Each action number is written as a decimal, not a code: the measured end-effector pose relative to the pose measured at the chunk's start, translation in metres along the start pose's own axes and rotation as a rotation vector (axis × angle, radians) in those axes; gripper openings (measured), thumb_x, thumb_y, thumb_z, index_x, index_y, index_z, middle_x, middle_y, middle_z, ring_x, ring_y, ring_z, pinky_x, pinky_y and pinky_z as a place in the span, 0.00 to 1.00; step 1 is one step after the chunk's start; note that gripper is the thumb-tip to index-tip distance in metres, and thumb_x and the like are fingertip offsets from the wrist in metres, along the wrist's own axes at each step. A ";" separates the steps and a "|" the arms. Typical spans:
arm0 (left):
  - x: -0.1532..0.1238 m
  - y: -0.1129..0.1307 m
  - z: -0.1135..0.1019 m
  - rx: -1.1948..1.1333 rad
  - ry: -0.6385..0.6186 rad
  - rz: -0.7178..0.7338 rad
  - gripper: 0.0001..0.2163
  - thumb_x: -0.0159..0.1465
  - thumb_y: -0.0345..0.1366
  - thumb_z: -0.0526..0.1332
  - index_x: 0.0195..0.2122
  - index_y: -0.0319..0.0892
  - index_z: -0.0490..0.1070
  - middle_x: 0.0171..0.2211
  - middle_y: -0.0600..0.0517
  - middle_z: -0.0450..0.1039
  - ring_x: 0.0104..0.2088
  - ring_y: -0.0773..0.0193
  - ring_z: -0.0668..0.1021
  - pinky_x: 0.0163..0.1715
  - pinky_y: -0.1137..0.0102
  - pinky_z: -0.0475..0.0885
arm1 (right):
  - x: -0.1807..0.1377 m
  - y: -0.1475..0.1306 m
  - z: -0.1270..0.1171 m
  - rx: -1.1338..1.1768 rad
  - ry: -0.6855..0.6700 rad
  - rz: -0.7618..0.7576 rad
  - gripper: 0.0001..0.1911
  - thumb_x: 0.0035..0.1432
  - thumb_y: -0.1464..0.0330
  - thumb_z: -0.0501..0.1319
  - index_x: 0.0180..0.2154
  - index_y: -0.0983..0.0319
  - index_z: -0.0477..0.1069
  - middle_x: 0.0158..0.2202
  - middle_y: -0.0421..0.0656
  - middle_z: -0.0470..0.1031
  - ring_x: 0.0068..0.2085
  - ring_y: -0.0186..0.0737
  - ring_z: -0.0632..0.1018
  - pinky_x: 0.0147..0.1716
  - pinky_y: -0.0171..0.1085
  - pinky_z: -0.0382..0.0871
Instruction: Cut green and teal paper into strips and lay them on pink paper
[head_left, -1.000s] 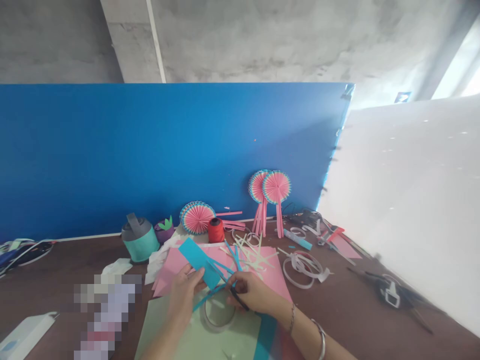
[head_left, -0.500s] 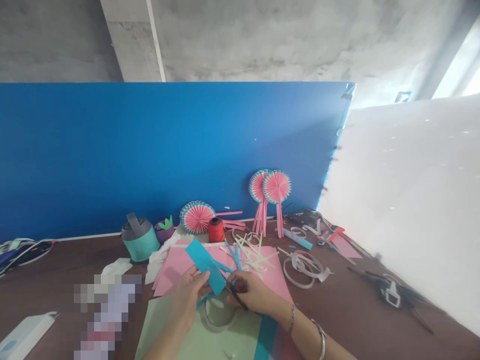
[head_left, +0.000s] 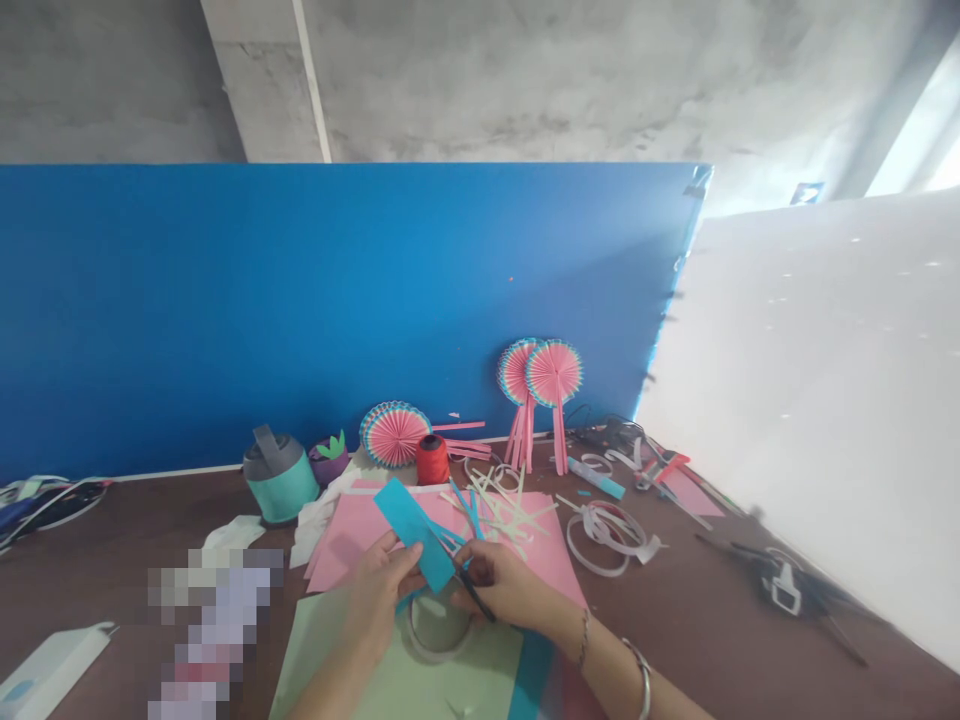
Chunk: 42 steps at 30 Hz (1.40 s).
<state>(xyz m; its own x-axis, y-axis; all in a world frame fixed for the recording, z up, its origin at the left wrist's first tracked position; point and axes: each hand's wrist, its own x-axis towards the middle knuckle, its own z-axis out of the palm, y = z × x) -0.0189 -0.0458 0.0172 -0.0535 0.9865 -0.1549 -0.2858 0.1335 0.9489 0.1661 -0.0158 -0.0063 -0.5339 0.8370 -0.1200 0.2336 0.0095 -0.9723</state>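
Between thumb and fingers, my left hand (head_left: 382,585) grips a piece of blue paper (head_left: 412,530), tilted above the sheets on the table. My right hand (head_left: 499,585) is closed round the dark handles of a pair of scissors (head_left: 478,592), whose blades lie along the paper's right edge. A narrow blue strip hangs beside that edge. Below both hands a roll of tape (head_left: 439,645) rests on pale green paper (head_left: 345,660). Thin cut strips (head_left: 517,515), pale green and blue, are heaped on pink paper (head_left: 349,535) just beyond.
Pleated paper rosettes (head_left: 555,373) lean on the blue partition (head_left: 337,300). Behind the paper stand a red thread spool (head_left: 432,462) and a teal container (head_left: 281,490). Coiled white strips (head_left: 611,535) and a glue stick (head_left: 596,478) lie right; a white box (head_left: 56,670) lies left.
The scissor blades now show farther along the paper's edge, and the blue paper has shifted very slightly right. Everything else stays in place.
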 end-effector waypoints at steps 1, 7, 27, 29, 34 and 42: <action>0.000 0.000 0.000 0.000 -0.004 0.001 0.19 0.48 0.47 0.72 0.36 0.41 0.76 0.30 0.47 0.82 0.32 0.55 0.82 0.34 0.65 0.76 | 0.000 0.000 0.000 -0.002 -0.003 -0.001 0.12 0.46 0.69 0.66 0.35 0.60 0.68 0.16 0.29 0.64 0.17 0.29 0.64 0.17 0.29 0.55; 0.002 -0.003 -0.002 0.004 -0.021 0.007 0.18 0.50 0.47 0.71 0.36 0.41 0.75 0.31 0.48 0.82 0.32 0.56 0.83 0.33 0.66 0.76 | -0.001 -0.001 0.000 0.001 -0.006 -0.003 0.13 0.45 0.69 0.67 0.34 0.60 0.67 0.16 0.28 0.62 0.17 0.29 0.63 0.17 0.29 0.54; 0.003 -0.005 -0.002 -0.018 -0.015 0.018 0.17 0.50 0.46 0.72 0.35 0.41 0.73 0.29 0.48 0.82 0.32 0.56 0.83 0.34 0.66 0.77 | -0.001 -0.003 0.000 -0.029 0.001 -0.011 0.10 0.47 0.72 0.64 0.33 0.60 0.66 0.16 0.29 0.63 0.17 0.29 0.63 0.16 0.29 0.54; 0.003 -0.006 -0.002 -0.023 -0.013 0.018 0.17 0.50 0.46 0.72 0.35 0.41 0.73 0.29 0.48 0.82 0.31 0.57 0.83 0.34 0.66 0.77 | -0.002 -0.004 0.000 -0.039 0.002 -0.013 0.09 0.47 0.72 0.63 0.33 0.60 0.66 0.15 0.29 0.63 0.17 0.29 0.63 0.16 0.29 0.54; 0.002 -0.005 -0.002 -0.015 -0.023 0.011 0.19 0.50 0.47 0.72 0.36 0.40 0.74 0.29 0.48 0.82 0.31 0.57 0.83 0.34 0.66 0.77 | -0.003 -0.007 -0.002 -0.059 0.013 -0.008 0.09 0.48 0.69 0.65 0.33 0.60 0.66 0.15 0.31 0.64 0.16 0.30 0.63 0.16 0.29 0.53; 0.005 -0.005 -0.002 -0.063 0.021 0.005 0.22 0.47 0.53 0.73 0.32 0.40 0.74 0.28 0.48 0.82 0.32 0.56 0.83 0.30 0.68 0.76 | -0.002 -0.004 -0.002 -0.098 0.039 -0.002 0.08 0.48 0.71 0.64 0.32 0.60 0.67 0.15 0.30 0.65 0.16 0.28 0.64 0.15 0.28 0.53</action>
<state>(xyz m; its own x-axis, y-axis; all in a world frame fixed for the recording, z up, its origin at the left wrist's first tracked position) -0.0194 -0.0420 0.0109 -0.0750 0.9847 -0.1571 -0.3455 0.1221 0.9304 0.1676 -0.0164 -0.0016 -0.5030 0.8575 -0.1082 0.3117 0.0632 -0.9481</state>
